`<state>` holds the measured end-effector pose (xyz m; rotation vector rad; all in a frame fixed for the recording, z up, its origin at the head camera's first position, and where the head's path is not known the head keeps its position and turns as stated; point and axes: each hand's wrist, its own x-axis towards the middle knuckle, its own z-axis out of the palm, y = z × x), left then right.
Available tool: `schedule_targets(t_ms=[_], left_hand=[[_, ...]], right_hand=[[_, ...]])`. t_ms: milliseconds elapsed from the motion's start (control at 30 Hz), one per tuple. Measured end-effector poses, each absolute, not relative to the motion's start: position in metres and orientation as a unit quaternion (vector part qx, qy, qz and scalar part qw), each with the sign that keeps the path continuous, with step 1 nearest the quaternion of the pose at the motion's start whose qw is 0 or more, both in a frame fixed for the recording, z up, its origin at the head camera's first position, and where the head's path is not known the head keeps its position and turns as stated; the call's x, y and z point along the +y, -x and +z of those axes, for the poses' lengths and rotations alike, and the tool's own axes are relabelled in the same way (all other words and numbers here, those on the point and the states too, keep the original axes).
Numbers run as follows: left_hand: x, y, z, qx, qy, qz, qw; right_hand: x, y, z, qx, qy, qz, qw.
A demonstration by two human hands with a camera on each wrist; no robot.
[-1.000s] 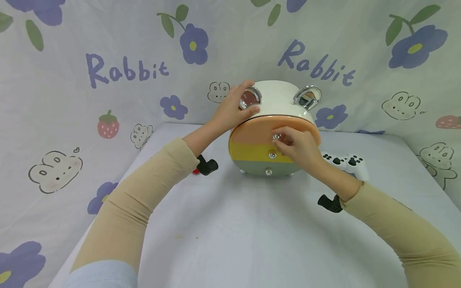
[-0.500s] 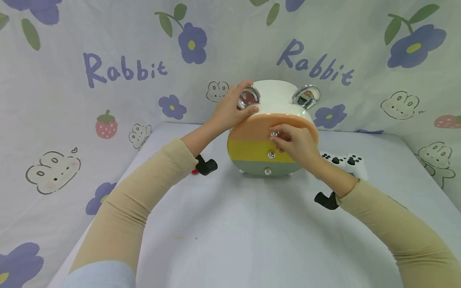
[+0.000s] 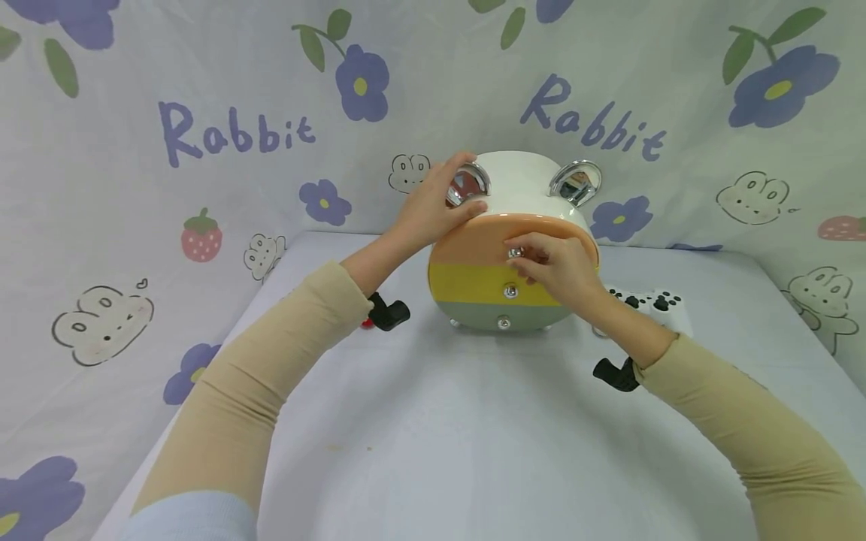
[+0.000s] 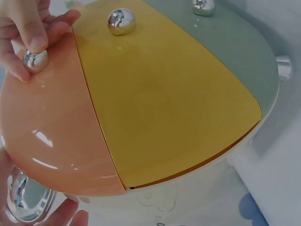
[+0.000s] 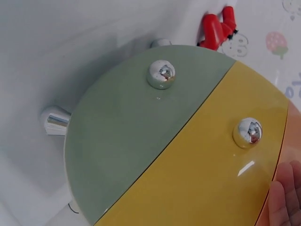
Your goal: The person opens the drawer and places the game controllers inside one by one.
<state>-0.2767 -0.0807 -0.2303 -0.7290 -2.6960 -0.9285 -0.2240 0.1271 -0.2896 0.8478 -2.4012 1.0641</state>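
A small frog-like drawer cabinet (image 3: 521,180) stands on the table, with a white body and chrome ring ears. Its front has an orange drawer (image 3: 467,240), a yellow drawer (image 3: 467,284) and a green drawer (image 3: 473,312), each with a round chrome knob. My left hand (image 3: 433,203) grips the left chrome ear (image 4: 29,200), thumb and fingers on either side of it. My right hand (image 3: 561,270) pinches the orange drawer's knob (image 4: 35,61) between thumb and fingertips. In the left wrist view, a thin dark gap runs along the yellow drawer's side edge.
A white game controller (image 3: 676,319) lies to the right of the cabinet, partly behind my right forearm. Left of the cabinet is a red object (image 5: 214,30), mostly hidden by my left arm in the head view. A rabbit-print cloth (image 3: 257,180) hangs behind the table.
The orange drawer has slid slightly inward since one second ago, the right hand moving with its knob. In the last half second little differs. The left hand stays on the ear.
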Motion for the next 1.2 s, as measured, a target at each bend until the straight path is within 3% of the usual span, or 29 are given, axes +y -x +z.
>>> schedule_targets(t_ms=[333,967,1200], left_hand=[[-0.081,0.276,-0.230,-0.913,0.246,-0.310,0.103],[-0.080,0.280,-0.230,-0.920,0.230,-0.301,0.102],[-0.080,0.279,-0.231,-0.915,0.232,-0.311,0.109]], right_hand=[[0.131,0.227,-0.291,-0.849,-0.311,0.376,0.201],[0.133,0.229,-0.289,-0.847,-0.269,0.449,0.095],[0.143,0.229,-0.300,-0.821,-0.312,0.475,0.061]])
